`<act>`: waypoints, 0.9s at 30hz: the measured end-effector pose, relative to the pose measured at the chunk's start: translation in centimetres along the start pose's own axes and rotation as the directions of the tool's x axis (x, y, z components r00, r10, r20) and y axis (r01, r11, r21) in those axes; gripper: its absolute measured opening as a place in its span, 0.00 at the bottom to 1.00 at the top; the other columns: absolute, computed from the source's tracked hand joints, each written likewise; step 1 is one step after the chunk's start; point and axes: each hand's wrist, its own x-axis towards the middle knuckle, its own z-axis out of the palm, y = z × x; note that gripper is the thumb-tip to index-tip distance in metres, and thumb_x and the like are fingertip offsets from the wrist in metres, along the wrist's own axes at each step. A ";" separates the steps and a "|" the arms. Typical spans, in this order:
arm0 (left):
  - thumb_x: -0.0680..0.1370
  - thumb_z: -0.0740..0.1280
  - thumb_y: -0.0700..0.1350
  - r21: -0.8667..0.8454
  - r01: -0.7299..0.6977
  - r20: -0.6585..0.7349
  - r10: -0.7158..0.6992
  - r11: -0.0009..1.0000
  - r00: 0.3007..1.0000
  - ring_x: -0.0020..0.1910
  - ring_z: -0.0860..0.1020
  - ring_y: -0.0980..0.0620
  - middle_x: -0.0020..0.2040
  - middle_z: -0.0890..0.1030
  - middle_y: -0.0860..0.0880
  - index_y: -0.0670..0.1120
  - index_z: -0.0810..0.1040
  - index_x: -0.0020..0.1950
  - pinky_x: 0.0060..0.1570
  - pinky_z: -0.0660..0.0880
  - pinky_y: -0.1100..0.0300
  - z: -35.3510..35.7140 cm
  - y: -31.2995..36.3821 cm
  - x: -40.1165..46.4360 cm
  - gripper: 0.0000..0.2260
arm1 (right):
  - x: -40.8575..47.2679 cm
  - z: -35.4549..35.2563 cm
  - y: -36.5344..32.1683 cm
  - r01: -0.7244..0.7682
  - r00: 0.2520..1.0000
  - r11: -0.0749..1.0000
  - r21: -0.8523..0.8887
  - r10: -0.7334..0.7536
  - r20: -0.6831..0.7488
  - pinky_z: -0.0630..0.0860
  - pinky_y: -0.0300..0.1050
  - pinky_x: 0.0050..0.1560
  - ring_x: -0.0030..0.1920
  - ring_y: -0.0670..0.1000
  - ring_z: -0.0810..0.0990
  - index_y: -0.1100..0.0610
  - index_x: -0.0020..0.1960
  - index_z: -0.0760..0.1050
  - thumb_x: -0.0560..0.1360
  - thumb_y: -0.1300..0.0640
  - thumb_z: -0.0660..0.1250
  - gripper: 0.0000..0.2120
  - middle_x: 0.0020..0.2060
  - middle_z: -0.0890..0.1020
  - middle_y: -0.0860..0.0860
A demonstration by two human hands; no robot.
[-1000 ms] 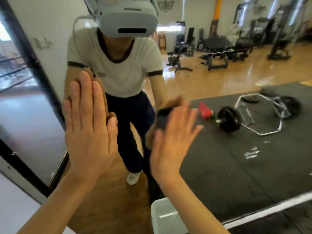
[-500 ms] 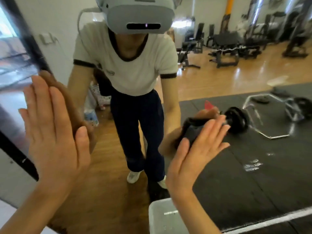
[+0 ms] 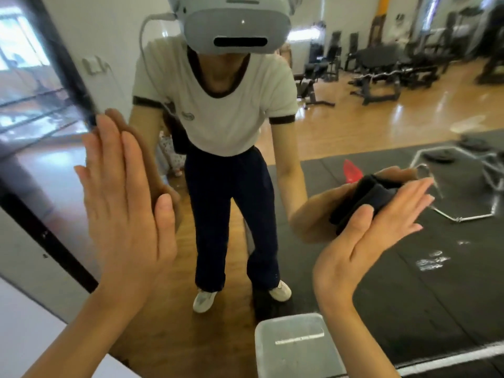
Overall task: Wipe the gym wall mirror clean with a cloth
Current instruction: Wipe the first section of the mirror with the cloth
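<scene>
The wall mirror fills almost the whole view and reflects me and the gym behind. My left hand lies flat against the glass at the left, fingers straight and pointing up. My right hand presses a folded dark cloth against the mirror at the right, with straight fingers pointing up and right and the thumb beside the cloth. Part of the cloth is hidden behind my palm and fingers.
A translucent plastic bin stands below, close to the mirror's foot. The mirror's black frame runs diagonally at the left, with white wall beyond it. Smudges show on the glass at the lower right. Gym machines and a trap bar appear only as reflections.
My right hand has slid the cloth to the right across the glass. My left hand stays flat on the mirror while the view shifts.
</scene>
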 end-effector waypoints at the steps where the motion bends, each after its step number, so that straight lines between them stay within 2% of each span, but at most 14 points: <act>1: 0.87 0.49 0.51 -0.011 -0.031 0.024 0.031 0.999 0.999 0.77 0.56 0.26 0.78 0.55 0.28 0.37 0.48 0.81 0.73 0.53 0.27 0.1 -0.2 -0.2 0.28 | -1.8 0.8 -0.7 -0.042 0.998 0.999 -0.023 0.043 0.049 0.43 0.71 0.75 0.81 0.60 0.46 0.68 0.79 0.53 0.87 0.54 0.44 0.25 0.80 0.52 0.61; 3: 0.86 0.49 0.47 0.027 -0.099 -0.017 0.099 0.995 0.995 0.80 0.50 0.34 0.79 0.53 0.31 0.39 0.49 0.80 0.77 0.49 0.34 -0.7 0.6 0.6 0.25 | -7.6 2.3 -2.2 0.224 0.974 0.974 -0.002 -0.224 0.039 0.46 0.72 0.75 0.80 0.62 0.48 0.70 0.77 0.57 0.86 0.58 0.49 0.24 0.79 0.55 0.63; 6: 0.83 0.52 0.41 0.054 -0.224 -0.021 0.225 0.973 0.974 0.81 0.42 0.53 0.79 0.50 0.36 0.36 0.50 0.79 0.80 0.41 0.51 -2.2 2.3 1.0 0.25 | -15.8 4.6 -2.0 0.739 0.662 0.674 0.016 -0.730 0.172 0.39 0.56 0.79 0.81 0.53 0.43 0.56 0.82 0.43 0.86 0.54 0.50 0.28 0.82 0.43 0.50; 9: 0.83 0.52 0.40 0.011 -0.264 0.022 0.263 0.965 0.964 0.81 0.42 0.53 0.82 0.47 0.45 0.37 0.49 0.80 0.80 0.41 0.52 -3.6 1.2 0.7 0.26 | -15.5 4.9 -2.4 0.924 0.378 0.379 -0.048 -0.886 0.270 0.44 0.55 0.80 0.81 0.53 0.46 0.57 0.82 0.47 0.82 0.55 0.58 0.33 0.82 0.46 0.51; 10: 0.83 0.52 0.40 0.013 -0.265 0.033 0.265 0.964 0.964 0.82 0.42 0.52 0.82 0.46 0.48 0.38 0.49 0.81 0.80 0.42 0.51 -4.4 0.5 0.5 0.26 | -13.4 4.6 -2.2 0.925 0.380 0.367 -0.100 -0.883 0.275 0.51 0.60 0.77 0.80 0.55 0.52 0.58 0.80 0.54 0.79 0.57 0.63 0.33 0.81 0.52 0.53; 11: 0.84 0.52 0.42 0.045 -0.271 0.030 0.270 0.961 0.962 0.82 0.43 0.51 0.82 0.46 0.49 0.38 0.50 0.81 0.80 0.43 0.50 -5.3 -0.4 0.1 0.26 | -11.1 4.3 -1.5 0.874 0.487 0.465 -0.144 -0.833 0.264 0.59 0.67 0.71 0.76 0.57 0.58 0.58 0.75 0.61 0.74 0.60 0.67 0.31 0.76 0.59 0.54; 12: 0.85 0.51 0.43 0.083 -0.247 0.025 0.246 0.965 0.969 0.82 0.44 0.47 0.82 0.47 0.45 0.38 0.50 0.81 0.80 0.44 0.47 -6.5 -1.7 -0.3 0.26 | -8.7 4.0 -0.8 0.737 0.676 0.658 -0.153 -0.714 0.184 0.63 0.73 0.67 0.73 0.58 0.60 0.58 0.71 0.64 0.73 0.65 0.69 0.29 0.73 0.62 0.52; 14: 0.85 0.49 0.46 0.154 -0.142 0.044 0.137 0.978 0.990 0.81 0.50 0.35 0.80 0.51 0.35 0.38 0.49 0.81 0.78 0.50 0.35 -8.6 -4.7 -0.8 0.26 | -4.7 4.0 0.3 0.365 0.928 0.931 -0.005 -0.364 -0.080 0.50 0.69 0.77 0.79 0.49 0.52 0.55 0.78 0.58 0.83 0.64 0.60 0.25 0.79 0.56 0.41; 16: 0.85 0.45 0.51 0.258 -0.100 0.082 0.081 0.961 0.993 0.78 0.55 0.28 0.80 0.53 0.32 0.39 0.47 0.82 0.73 0.55 0.29 -9.8 -7.2 -0.6 0.28 | -4.7 3.8 -1.8 0.219 0.950 0.970 0.102 -0.188 -0.250 0.37 0.49 0.78 0.80 0.49 0.47 0.61 0.81 0.50 0.87 0.54 0.50 0.25 0.81 0.52 0.51; 19: 0.85 0.41 0.54 0.290 -0.109 0.125 0.075 0.951 0.989 0.79 0.53 0.29 0.80 0.51 0.32 0.36 0.48 0.81 0.76 0.52 0.32 -9.6 -8.7 -0.4 0.30 | -10.9 5.3 -6.0 0.251 0.967 0.968 -0.005 -0.251 -0.037 0.37 0.52 0.77 0.80 0.55 0.45 0.57 0.79 0.39 0.85 0.56 0.49 0.28 0.81 0.47 0.60; 21: 0.85 0.44 0.51 0.247 -0.132 0.058 0.121 0.960 0.991 0.78 0.52 0.30 0.80 0.50 0.34 0.41 0.46 0.82 0.75 0.51 0.32 -9.0 -8.3 -0.3 0.27 | -17.2 6.4 -7.4 0.620 0.784 0.785 -0.019 -0.618 0.052 0.37 0.52 0.79 0.81 0.54 0.42 0.55 0.81 0.39 0.84 0.55 0.53 0.32 0.82 0.43 0.53; 24: 0.85 0.49 0.47 0.272 -0.157 0.011 0.160 0.949 0.987 0.78 0.52 0.30 0.79 0.50 0.33 0.40 0.46 0.82 0.76 0.50 0.34 -8.3 -8.8 -0.9 0.28 | -19.3 6.9 -5.4 0.942 0.335 0.317 -0.107 -0.900 0.278 0.41 0.54 0.80 0.81 0.53 0.43 0.58 0.82 0.41 0.80 0.54 0.62 0.40 0.82 0.43 0.52; 26: 0.85 0.47 0.52 0.263 -0.123 0.017 0.123 0.957 0.992 0.80 0.51 0.31 0.81 0.49 0.37 0.44 0.43 0.83 0.77 0.50 0.35 -7.8 -9.7 -0.9 0.28 | -16.2 5.6 -4.7 0.968 0.248 0.224 -0.112 -0.920 0.305 0.43 0.53 0.80 0.81 0.51 0.44 0.56 0.82 0.44 0.81 0.52 0.62 0.38 0.82 0.45 0.50; 27: 0.85 0.46 0.55 0.225 -0.096 0.013 0.095 0.970 0.995 0.80 0.51 0.32 0.82 0.48 0.39 0.47 0.41 0.83 0.77 0.51 0.34 -7.4 -10.1 -1.0 0.28 | -14.3 4.8 -4.4 0.948 0.319 0.300 -0.110 -0.910 0.265 0.41 0.53 0.80 0.81 0.50 0.43 0.56 0.82 0.44 0.84 0.52 0.59 0.34 0.82 0.44 0.49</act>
